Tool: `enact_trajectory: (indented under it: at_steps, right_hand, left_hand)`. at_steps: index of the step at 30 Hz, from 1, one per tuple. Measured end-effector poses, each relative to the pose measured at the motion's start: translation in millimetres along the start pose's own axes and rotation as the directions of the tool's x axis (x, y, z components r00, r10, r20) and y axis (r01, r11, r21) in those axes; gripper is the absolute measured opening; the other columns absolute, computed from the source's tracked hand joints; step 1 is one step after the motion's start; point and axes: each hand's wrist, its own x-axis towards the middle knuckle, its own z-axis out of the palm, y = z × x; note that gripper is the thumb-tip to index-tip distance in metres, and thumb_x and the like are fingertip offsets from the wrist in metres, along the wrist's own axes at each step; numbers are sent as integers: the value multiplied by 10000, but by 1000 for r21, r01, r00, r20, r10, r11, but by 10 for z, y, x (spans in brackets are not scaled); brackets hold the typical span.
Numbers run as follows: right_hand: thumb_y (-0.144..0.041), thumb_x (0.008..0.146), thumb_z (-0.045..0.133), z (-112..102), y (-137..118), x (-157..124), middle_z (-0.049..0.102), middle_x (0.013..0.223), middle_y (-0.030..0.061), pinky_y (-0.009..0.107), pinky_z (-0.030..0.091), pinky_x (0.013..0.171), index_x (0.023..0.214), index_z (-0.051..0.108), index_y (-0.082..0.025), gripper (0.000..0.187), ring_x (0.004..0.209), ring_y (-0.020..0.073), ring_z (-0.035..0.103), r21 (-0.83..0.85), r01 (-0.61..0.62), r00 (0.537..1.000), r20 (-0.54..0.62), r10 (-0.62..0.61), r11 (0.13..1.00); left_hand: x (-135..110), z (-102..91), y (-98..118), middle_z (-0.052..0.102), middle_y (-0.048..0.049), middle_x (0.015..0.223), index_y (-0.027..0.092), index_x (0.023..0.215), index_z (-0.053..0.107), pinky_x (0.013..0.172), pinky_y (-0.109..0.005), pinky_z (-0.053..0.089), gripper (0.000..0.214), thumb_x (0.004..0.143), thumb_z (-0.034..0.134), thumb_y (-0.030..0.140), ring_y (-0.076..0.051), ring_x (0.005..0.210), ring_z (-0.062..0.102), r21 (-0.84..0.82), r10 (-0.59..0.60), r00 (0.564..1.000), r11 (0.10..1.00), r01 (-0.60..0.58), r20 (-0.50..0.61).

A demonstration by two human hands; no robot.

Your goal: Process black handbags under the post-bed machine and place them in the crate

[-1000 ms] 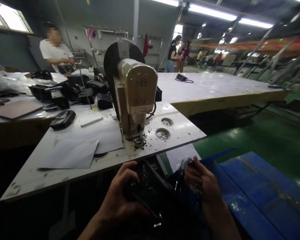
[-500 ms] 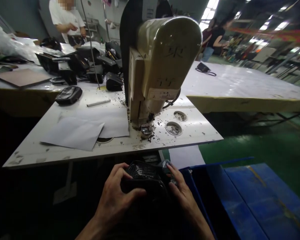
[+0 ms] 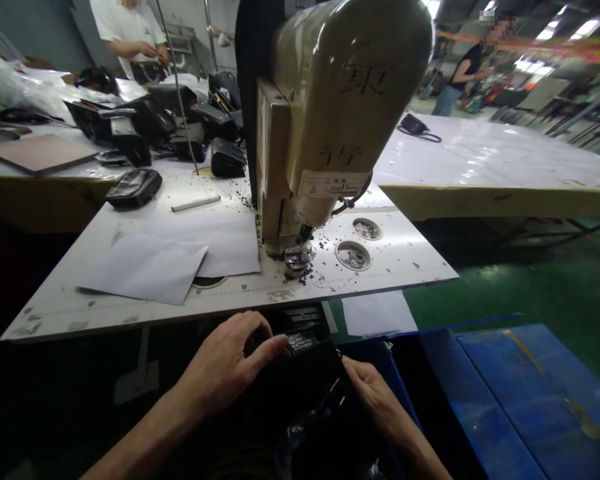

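Below the table's front edge I hold a glossy black bag with a crocodile-like texture on its upper part. My left hand is closed on its left side, the thumb lying over the top. At the bag's right edge my right hand grips with thumb and fingers, and some fingertips are hidden behind it. The bag's lower part is lost in shadow, with a few shiny spots. Just beyond the hands stands a beige machine over a round metal fitting.
Small black scraps surround the fitting on the white machine table. Paper sheets, a metal bar and a black pouch lie at left. A blue box stands at lower right. Several black bags and a person are behind.
The bag has been turned, so its dark side now faces me and less of the textured part shows. My left hand has shifted up over its top; my right hand sits lower on its edge.
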Motion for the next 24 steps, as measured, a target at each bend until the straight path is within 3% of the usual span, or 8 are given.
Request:
enact_trajectory:
  at_steps: [4,7,13,16,19,21,22,24]
  right_hand:
    - [-692,981,501,50,-68,55,602,818,38,289,453,646,781,684,-161,597,780,204,549,-19,-25,999,-45,24,1000]
    - [-673,1004,469,87,-123,68,571,833,29,286,432,655,787,670,-163,590,795,196,532,-57,-41,999,-36,39,998]
    - [-592,1059,402,91,-187,43,615,820,30,353,469,808,747,659,-198,565,857,227,579,-248,28,999,-13,-32,968]
    - [-539,1072,413,57,-198,21,704,1069,78,442,491,974,819,742,-236,514,1078,287,623,-393,90,996,16,-92,915]
    - [-543,1039,501,8,-218,-28,606,1455,90,605,363,1181,957,820,-296,412,1399,382,479,-591,93,985,-61,-159,801]
    - [-569,963,630,-29,-272,-90,584,1498,121,695,303,1200,1027,827,-288,349,1462,453,391,-736,89,935,-170,-311,671]
    - [-565,920,695,-46,-317,-131,600,1479,142,715,306,1192,1068,819,-274,349,1461,475,385,-787,95,882,-217,-418,609]
    - [-480,873,787,-73,-440,-222,663,1381,152,681,378,1162,1132,793,-262,339,1413,461,454,-848,142,728,-259,-634,510]
  left_hand:
    - [138,-126,156,632,-52,1363,266,1246,631,1111,-444,454,519,859,762,587,-279,1254,587,36,218,967,974,-225,133]
    - [195,-58,212,643,-65,1350,245,1285,627,1086,-422,493,499,886,769,508,-273,1237,603,48,333,917,935,-351,220]
    - [213,142,90,671,-45,1192,232,1173,643,932,-361,552,238,949,716,265,-224,1064,654,5,397,906,916,-402,144]
    - [162,206,26,688,-43,1134,223,1134,637,891,-357,566,254,911,737,157,-223,1024,659,27,457,885,887,-461,89]
    - [98,235,-20,699,-62,1098,207,1140,613,821,-350,577,267,914,707,99,-223,968,652,72,584,811,809,-584,13]
    - [55,222,-44,700,-73,1080,199,1149,596,793,-342,574,250,943,655,71,-216,945,639,109,649,760,758,-643,-37]
    - [34,206,-52,699,-77,1080,198,1156,590,792,-339,572,249,954,636,61,-213,945,635,124,666,743,744,-657,-56]
    - [-6,163,-60,692,-83,1096,202,1169,588,811,-337,572,247,969,619,61,-211,971,631,135,668,740,743,-655,-79]
